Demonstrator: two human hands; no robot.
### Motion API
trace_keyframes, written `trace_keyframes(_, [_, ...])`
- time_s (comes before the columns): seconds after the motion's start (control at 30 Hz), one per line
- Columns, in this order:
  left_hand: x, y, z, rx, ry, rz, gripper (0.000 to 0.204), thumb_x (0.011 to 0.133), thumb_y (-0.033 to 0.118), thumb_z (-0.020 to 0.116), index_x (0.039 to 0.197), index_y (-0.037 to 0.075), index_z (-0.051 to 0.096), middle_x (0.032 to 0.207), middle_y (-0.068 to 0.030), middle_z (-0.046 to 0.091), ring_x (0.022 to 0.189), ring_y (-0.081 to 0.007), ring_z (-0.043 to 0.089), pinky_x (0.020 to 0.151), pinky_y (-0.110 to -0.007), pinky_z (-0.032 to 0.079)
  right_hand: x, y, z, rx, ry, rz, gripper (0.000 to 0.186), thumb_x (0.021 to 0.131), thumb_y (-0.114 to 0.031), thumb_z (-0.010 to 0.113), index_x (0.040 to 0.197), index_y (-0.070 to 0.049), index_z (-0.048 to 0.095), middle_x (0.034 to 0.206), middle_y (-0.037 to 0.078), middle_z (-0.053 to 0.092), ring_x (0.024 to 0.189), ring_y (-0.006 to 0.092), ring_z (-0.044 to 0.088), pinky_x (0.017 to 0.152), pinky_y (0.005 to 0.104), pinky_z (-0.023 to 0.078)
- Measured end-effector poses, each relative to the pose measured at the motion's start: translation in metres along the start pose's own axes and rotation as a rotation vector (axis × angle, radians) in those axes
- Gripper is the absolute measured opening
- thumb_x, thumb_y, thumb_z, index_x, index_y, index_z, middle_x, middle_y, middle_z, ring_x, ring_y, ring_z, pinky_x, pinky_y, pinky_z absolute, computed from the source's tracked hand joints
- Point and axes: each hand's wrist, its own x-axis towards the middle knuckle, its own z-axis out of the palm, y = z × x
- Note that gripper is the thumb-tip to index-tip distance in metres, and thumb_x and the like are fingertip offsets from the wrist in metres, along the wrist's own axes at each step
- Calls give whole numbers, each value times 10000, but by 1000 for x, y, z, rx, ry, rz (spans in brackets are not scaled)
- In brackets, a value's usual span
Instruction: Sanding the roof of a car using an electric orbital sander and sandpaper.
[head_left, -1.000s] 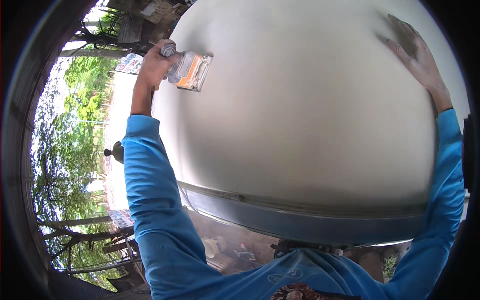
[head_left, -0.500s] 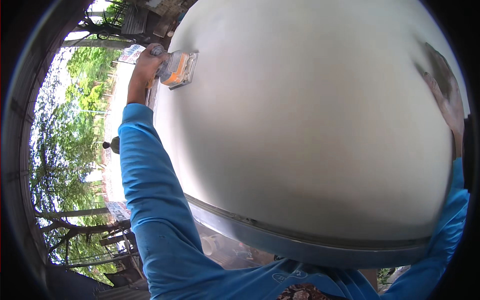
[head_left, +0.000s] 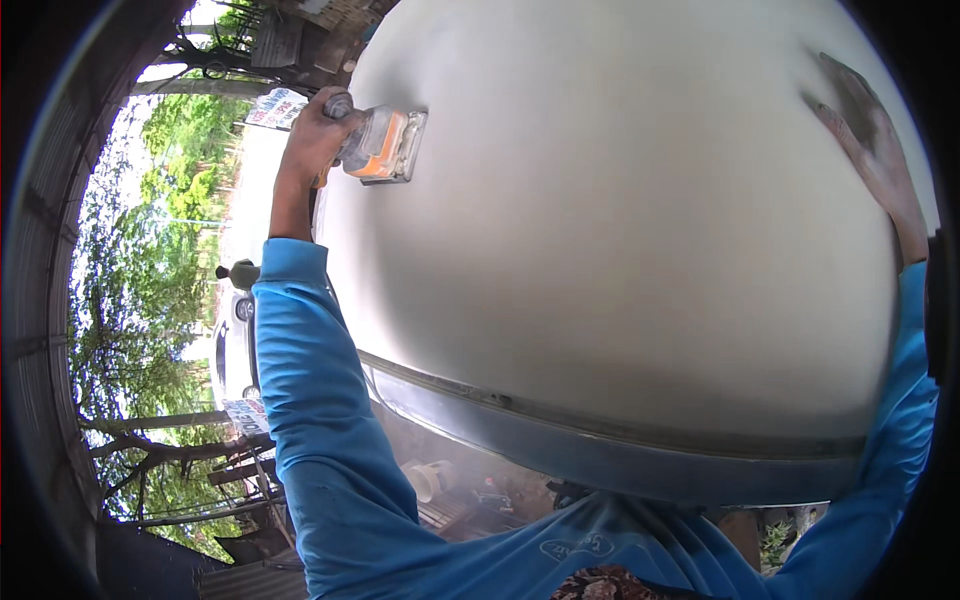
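A large pale, smoothly curved vehicle panel (head_left: 620,220) fills most of the head view. At its far left, my left hand (head_left: 322,130) is wrapped round the rear grip of an orange-and-grey electric sander (head_left: 385,145). The sander's square pad sits on the panel surface near its left edge. Over on the far right, my right hand (head_left: 870,140) rests on the panel with nothing in it, thumb apart from the stretched fingers. Both arms reach forward in blue sleeves.
A bluish-grey edge strip (head_left: 600,455) runs along the panel's near side, close to my chest. Below it are a pale bucket (head_left: 430,482) and clutter on the ground. Leftward stand trees, signs, a white car (head_left: 235,345) and a distant person (head_left: 240,273).
The sander and my left hand appear slightly farther right and lower in view. My right hand appears higher and a little left. More of the white car shows at left.
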Motion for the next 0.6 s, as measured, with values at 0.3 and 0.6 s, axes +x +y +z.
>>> trace_keyframes(0.3, [-7,68,25,-105,-58,123,444,804,162,748,1173,-29,593,915,-108,718,788,-157,678,735,-295,536,1,15,-5,-59,37,-15,609,944,-416,629,1441,-91,493,1478,157,475,1395,312,411,1174,407,291])
trace_keyframes(0.6, [17,22,29,99,28,-10,443,773,189,761,1164,24,634,943,-117,712,843,-189,674,796,-317,530,3,43,20,-125,52,-50,606,946,-410,629,1442,-91,492,1476,155,477,1393,311,413,1173,406,294])
